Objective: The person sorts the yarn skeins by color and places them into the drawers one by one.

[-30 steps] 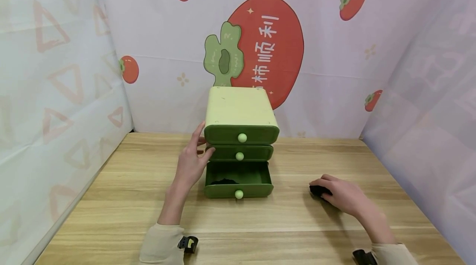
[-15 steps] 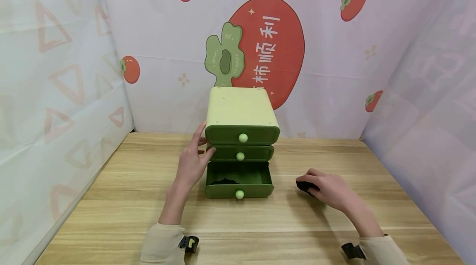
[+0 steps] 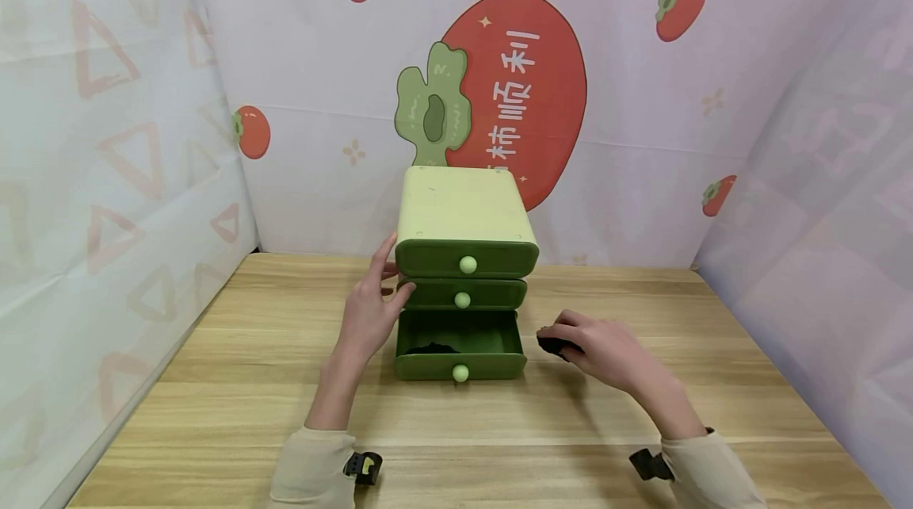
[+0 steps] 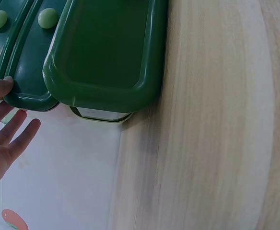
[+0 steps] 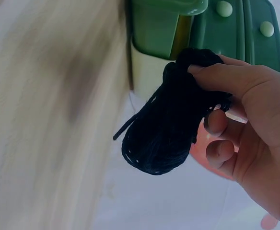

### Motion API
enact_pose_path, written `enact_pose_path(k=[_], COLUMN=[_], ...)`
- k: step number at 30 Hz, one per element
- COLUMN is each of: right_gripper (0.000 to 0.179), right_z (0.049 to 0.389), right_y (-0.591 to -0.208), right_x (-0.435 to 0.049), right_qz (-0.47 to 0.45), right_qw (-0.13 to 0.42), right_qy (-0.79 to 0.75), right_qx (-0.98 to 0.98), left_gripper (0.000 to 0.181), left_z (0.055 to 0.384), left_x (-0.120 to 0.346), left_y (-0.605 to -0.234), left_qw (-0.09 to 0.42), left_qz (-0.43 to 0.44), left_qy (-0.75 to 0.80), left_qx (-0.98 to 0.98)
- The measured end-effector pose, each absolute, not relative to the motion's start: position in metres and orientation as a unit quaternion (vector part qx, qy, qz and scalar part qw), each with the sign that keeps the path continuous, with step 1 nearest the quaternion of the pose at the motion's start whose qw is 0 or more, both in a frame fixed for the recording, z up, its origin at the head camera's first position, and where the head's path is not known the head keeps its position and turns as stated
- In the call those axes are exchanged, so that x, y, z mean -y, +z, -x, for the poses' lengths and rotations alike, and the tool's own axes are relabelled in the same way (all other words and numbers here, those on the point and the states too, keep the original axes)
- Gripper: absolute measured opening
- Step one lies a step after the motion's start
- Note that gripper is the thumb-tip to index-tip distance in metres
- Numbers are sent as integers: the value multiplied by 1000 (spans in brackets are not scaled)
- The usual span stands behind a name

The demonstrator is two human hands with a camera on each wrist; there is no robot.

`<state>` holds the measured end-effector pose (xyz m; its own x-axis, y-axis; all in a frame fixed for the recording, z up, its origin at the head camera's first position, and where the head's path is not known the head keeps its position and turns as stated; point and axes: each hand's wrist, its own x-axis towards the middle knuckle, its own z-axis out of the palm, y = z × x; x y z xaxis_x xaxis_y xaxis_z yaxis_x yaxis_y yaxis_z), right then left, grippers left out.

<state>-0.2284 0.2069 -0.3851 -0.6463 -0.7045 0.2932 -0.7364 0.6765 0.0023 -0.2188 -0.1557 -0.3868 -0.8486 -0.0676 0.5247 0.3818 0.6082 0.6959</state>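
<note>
A small drawer cabinet (image 3: 464, 204) with a cream top and green drawers stands mid-table. Its bottom drawer (image 3: 460, 366) is pulled out, and a dark item (image 3: 432, 348) lies inside at the left. My left hand (image 3: 367, 315) rests against the cabinet's left side, thumb at the middle drawer's (image 4: 32, 81) front edge and fingers extended along the side. To the right of the pulled-out drawer, my right hand (image 3: 599, 346) pinches a black bundle of yarn (image 5: 164, 120) between thumb and fingers. One loose yarn end sticks out of the bundle.
The wooden table (image 3: 456, 445) runs up to a white printed cloth backdrop (image 3: 628, 176), with cloth sides at left and right. Round pale-green knobs (image 3: 460, 373) stick out from the drawer fronts.
My right hand has moved left with the black yarn, from the right part of the table to beside the pulled-out drawer. The left hand stays on the cabinet.
</note>
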Motion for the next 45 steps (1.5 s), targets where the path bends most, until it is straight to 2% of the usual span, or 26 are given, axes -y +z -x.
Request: enact_pose_path(k=[11, 24, 45], right_gripper=[35, 39, 29], right_z=[231, 234, 229], right_y=[-370, -368, -383], right_x=[-166, -119, -103], right_qz=[-453, -490, -500], right_qw=[157, 140, 149], right_qy=[62, 43, 65], right_qx=[876, 859, 850], left_gripper=[81, 81, 80], left_z=[220, 219, 219], left_x=[157, 156, 157], left_y=[-386, -386, -386], left_qw=[262, 258, 246], left_qz=[94, 92, 89], left_qy=[-434, -433, -441], left_qx=[857, 859, 859])
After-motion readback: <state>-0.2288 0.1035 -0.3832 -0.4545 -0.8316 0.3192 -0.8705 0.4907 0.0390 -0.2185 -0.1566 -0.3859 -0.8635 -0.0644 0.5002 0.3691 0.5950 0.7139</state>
